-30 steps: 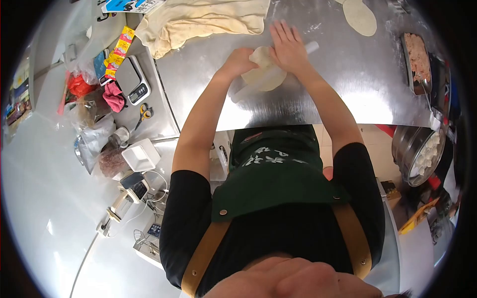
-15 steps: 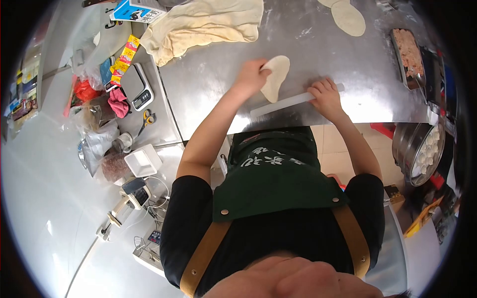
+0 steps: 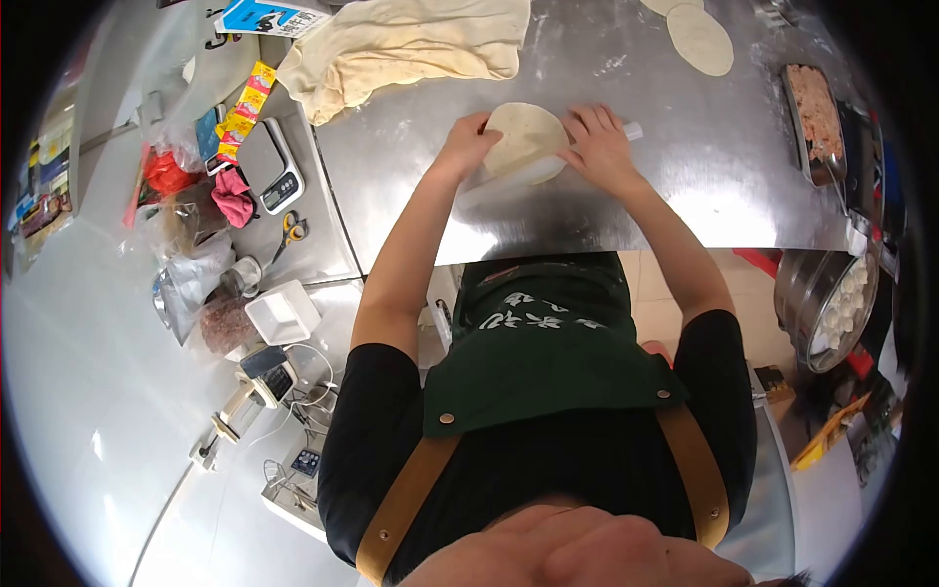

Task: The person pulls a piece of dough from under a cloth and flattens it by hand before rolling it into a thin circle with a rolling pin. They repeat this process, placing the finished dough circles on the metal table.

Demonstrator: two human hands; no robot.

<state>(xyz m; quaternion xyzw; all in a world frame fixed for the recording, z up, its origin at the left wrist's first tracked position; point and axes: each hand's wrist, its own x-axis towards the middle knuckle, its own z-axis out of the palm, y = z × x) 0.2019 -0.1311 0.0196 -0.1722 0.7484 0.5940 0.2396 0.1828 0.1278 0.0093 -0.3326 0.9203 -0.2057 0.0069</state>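
The left hand point(image 3: 468, 140) has its fingers curled at the left edge of a round, flattened dough disc point(image 3: 523, 134), gripping or pinching that rim; the fingertips themselves are tucked under or behind the dough, so how far they close cannot be read. The right hand point(image 3: 599, 147) lies flat with fingers spread over the right side of the disc, pressing on a white rolling pin point(image 3: 548, 168), most of which is hidden beneath the palm and the dough; only a short stub pokes out past the fingers toward the upper right and a pale strip shows below the disc. The disc sits upper centre of the frame on a steel table point(image 3: 685, 186), whose far edge is cut off by the top of the picture. Above it, a large folded cream cloth or dough sheet point(image 3: 411, 44) spreads across the top; which it is cannot be told. Two finished rounds point(image 3: 699, 37) lie at the upper right, one clipped by the frame. At the right edge a tray of pinkish filling point(image 3: 817, 112) and a steel bowl of white pieces point(image 3: 831, 298) are warped by the lens. To the left, a digital scale point(image 3: 269, 166) and scissors point(image 3: 287, 233) stand among blurred bags.
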